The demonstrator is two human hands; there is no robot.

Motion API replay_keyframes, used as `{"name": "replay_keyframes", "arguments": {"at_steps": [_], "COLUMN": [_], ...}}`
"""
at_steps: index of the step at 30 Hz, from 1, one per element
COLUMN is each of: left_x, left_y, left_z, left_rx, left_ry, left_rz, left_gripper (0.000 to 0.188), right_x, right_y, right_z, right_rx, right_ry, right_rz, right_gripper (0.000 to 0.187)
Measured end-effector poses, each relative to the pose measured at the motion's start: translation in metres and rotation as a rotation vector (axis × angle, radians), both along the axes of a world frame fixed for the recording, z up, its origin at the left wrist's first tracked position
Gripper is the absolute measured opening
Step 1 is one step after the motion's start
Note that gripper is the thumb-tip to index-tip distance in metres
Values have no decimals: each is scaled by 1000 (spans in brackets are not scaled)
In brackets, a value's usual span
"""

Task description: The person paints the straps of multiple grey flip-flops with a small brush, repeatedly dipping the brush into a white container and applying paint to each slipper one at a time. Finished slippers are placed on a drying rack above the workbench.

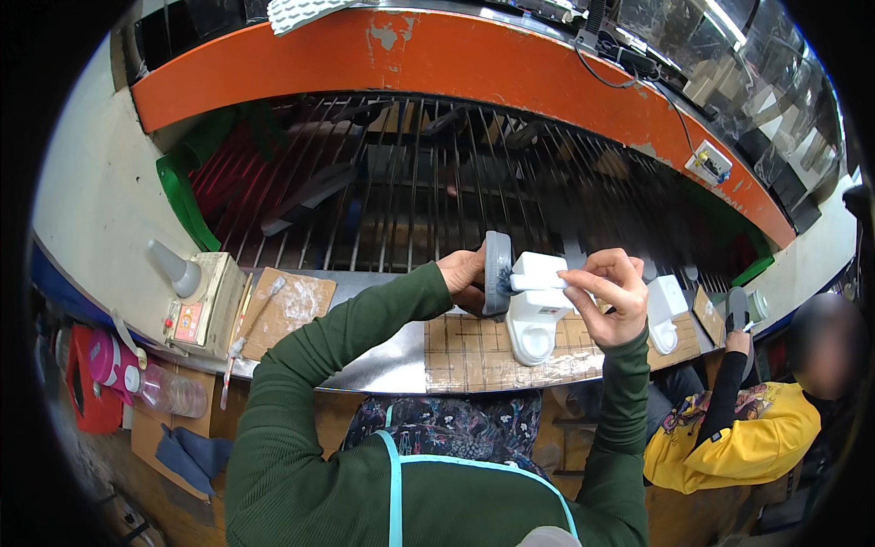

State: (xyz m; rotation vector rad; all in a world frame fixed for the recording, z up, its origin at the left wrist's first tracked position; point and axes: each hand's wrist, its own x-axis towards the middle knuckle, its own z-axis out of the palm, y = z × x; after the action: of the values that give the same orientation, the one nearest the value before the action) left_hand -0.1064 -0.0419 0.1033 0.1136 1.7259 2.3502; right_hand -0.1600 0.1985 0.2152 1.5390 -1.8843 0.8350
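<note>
Holding a grey shoe-sole-like piece [497, 273] just off centre toward three o'clock, the left hand [468, 278] is clamped on its nine-o'clock side; the piece stands edge-on to the viewer, its long axis running from twelve to six. Toward three o'clock, the right hand [609, 294] has thumb and fingertips near a white block [540, 271]; whether they grip it cannot be told. Below, a white dispenser [534, 341] on the tabletop [378, 362] points its round cup toward six.

A footwear workshop: a metal-rod conveyor [387, 219] spans twelve o'clock, carrying a shoe sole [310, 198] at ten; a smeared brush [238, 347] lies at eight, a co-worker [752, 438] at four.
</note>
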Motion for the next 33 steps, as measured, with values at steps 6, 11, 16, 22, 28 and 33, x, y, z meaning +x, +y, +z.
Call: {"name": "replay_keyframes", "arguments": {"at_steps": [6, 11, 16, 22, 28, 33], "left_x": [16, 26, 30, 32, 28, 31], "left_y": [17, 18, 31, 38, 38, 44], "left_z": [23, 29, 28, 17, 7, 14], "left_rx": [-121, -101, 67, 211, 389, 465], "left_ry": [-64, -228, -238, -343, -465, -505], "left_rz": [44, -86, -36, -53, -122, -39], "left_gripper": [123, 129, 125, 119, 99, 95], "right_x": [-1, -4, -8, -12, -14, -16], "right_y": [-4, -6, -7, -5, -3, -1], "right_z": [10, 13, 10, 3, -6, -12], "right_rx": [17, 25, 51, 81, 99, 126], "right_ry": [28, 56, 66, 86, 115, 136], "right_rz": [1, 7, 8, -4, -16, -26], "right_gripper": [24, 24, 24, 25, 26, 27]}}
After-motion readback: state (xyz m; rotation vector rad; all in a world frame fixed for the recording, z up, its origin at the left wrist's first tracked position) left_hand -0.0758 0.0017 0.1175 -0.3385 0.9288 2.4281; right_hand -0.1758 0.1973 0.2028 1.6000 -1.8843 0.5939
